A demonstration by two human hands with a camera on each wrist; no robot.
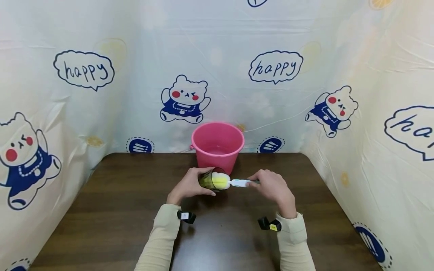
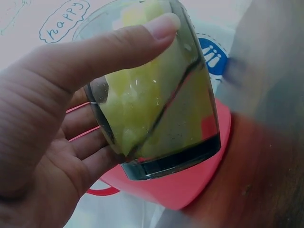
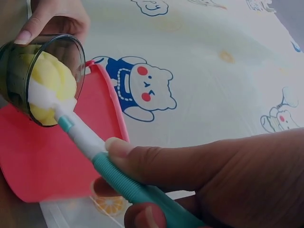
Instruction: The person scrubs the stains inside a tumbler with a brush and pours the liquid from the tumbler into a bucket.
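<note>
A dark-tinted drinking glass [image 1: 207, 181] lies tilted on its side in the air, its mouth facing right. My left hand [image 1: 191, 183] grips it round the wall, thumb on the near side in the left wrist view. Inside the glass sits the yellow and white sponge head [image 3: 53, 80] of a bottle brush. My right hand [image 1: 270, 184] holds the brush's teal and white handle [image 3: 126, 178] between thumb and fingers. Through the glass wall [image 2: 156, 109] the sponge shows pressed along the inside, with small drops on the surface.
A pink bucket [image 1: 218, 145] stands just behind the hands, near the back edge of the brown wooden table [image 1: 112, 210]. A white printed curtain [image 1: 230, 45] surrounds the table at the back and sides. A black camera is strapped to each wrist.
</note>
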